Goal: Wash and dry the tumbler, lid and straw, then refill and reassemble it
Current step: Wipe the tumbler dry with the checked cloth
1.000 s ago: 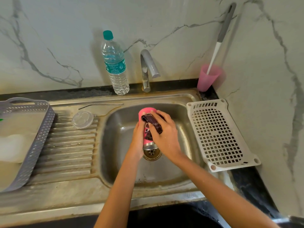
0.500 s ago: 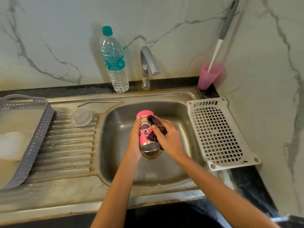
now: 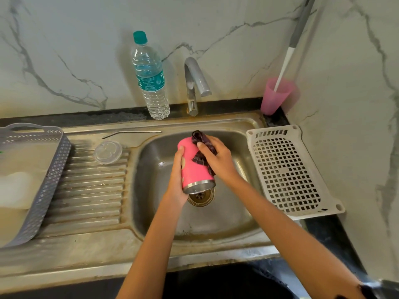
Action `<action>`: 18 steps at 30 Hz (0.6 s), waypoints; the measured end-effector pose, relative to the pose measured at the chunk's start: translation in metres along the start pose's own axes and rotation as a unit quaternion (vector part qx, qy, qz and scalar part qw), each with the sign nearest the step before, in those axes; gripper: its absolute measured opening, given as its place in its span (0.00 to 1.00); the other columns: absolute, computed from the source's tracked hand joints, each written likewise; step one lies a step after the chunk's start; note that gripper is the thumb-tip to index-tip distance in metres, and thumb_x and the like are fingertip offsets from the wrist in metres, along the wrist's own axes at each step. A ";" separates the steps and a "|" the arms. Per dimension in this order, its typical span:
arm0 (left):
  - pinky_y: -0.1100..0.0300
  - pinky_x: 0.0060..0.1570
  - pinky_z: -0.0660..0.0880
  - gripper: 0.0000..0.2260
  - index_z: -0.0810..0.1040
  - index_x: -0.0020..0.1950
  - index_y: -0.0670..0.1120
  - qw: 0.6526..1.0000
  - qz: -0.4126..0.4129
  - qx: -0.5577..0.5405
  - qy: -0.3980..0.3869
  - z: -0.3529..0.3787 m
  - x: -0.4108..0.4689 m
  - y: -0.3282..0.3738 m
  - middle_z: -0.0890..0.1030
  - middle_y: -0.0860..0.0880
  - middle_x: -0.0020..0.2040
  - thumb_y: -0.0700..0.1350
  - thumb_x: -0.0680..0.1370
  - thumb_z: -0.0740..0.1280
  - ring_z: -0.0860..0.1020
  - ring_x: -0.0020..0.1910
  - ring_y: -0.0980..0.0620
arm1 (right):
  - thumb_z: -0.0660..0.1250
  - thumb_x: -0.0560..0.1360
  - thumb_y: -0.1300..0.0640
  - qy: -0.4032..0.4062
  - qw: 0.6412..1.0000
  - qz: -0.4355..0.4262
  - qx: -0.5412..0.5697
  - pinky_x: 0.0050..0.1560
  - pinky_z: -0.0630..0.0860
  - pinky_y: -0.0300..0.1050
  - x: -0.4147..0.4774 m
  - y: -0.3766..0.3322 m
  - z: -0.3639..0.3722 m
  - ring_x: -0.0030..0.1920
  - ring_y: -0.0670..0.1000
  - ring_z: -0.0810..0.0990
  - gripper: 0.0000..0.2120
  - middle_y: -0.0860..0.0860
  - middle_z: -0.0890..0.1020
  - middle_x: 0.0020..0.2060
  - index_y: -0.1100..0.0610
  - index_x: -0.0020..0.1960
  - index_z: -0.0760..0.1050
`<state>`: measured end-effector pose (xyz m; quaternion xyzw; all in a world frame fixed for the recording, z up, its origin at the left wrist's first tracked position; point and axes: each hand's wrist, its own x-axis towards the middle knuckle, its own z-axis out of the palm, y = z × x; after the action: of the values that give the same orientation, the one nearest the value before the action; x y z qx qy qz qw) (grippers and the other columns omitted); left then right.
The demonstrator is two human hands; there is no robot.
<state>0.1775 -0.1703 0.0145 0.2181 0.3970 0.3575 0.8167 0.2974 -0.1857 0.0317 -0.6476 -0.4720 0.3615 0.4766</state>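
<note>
Over the sink basin point(image 3: 226, 216) I hold a pink tumbler point(image 3: 194, 167), tilted with its steel rim toward me, just above the drain. My left hand point(image 3: 178, 175) grips its left side. My right hand point(image 3: 218, 157) presses a dark checked cloth point(image 3: 201, 147) against the tumbler's upper right side, fingers curled round the cloth. The clear lid point(image 3: 108, 152) lies on the ribbed drainboard. A bent metal straw point(image 3: 131, 133) lies on the sink ledge behind it.
A water bottle point(image 3: 150, 76) with a teal cap stands left of the tap point(image 3: 195, 83). A pink cup point(image 3: 275, 96) holding a long-handled brush stands in the back right corner. A white perforated tray point(image 3: 289, 171) lies right of the basin, a grey basket point(image 3: 32, 180) at the left.
The tumbler has turned in my left hand, so its printed picture has rotated away and plain pink faces up. My right hand has slid the cloth up toward the tumbler's far end.
</note>
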 end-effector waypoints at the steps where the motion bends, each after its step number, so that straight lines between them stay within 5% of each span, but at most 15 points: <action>1: 0.47 0.47 0.80 0.22 0.76 0.64 0.46 1.000 0.003 -0.013 0.000 -0.001 0.000 0.002 0.84 0.41 0.53 0.60 0.79 0.61 0.83 0.50 0.43 | 0.65 0.79 0.51 -0.002 1.000 0.007 0.004 0.64 0.73 0.43 -0.001 0.000 0.000 0.59 0.44 0.75 0.18 0.47 0.76 0.61 0.53 0.68 0.73; 7: 0.51 0.44 0.81 0.23 0.80 0.59 0.45 0.999 -0.007 -0.033 0.006 -0.009 0.002 0.004 0.84 0.41 0.51 0.61 0.79 0.59 0.84 0.48 0.45 | 0.66 0.77 0.55 0.007 0.986 -0.116 -0.119 0.63 0.68 0.33 -0.030 0.012 0.005 0.61 0.41 0.74 0.19 0.46 0.75 0.64 0.50 0.68 0.74; 13: 0.56 0.39 0.80 0.20 0.80 0.58 0.46 0.992 -0.022 0.121 0.039 -0.003 -0.002 0.015 0.86 0.43 0.44 0.61 0.78 0.62 0.85 0.41 0.48 | 0.65 0.76 0.54 0.022 0.973 -0.132 -0.190 0.67 0.66 0.42 -0.036 0.016 0.011 0.66 0.48 0.71 0.21 0.46 0.73 0.66 0.50 0.68 0.73; 18: 0.53 0.41 0.82 0.17 0.80 0.56 0.47 0.998 -0.016 0.049 -0.028 0.001 -0.009 0.009 0.85 0.44 0.46 0.56 0.82 0.58 0.84 0.44 0.47 | 0.65 0.78 0.54 0.010 0.981 -0.124 -0.151 0.68 0.64 0.41 -0.015 -0.001 0.009 0.66 0.48 0.70 0.18 0.47 0.73 0.65 0.51 0.68 0.74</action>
<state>0.1708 -0.1713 0.0245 0.2615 0.3949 0.3184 0.8211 0.2850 -0.1975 0.0302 -0.6522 -0.5930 0.2175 0.4191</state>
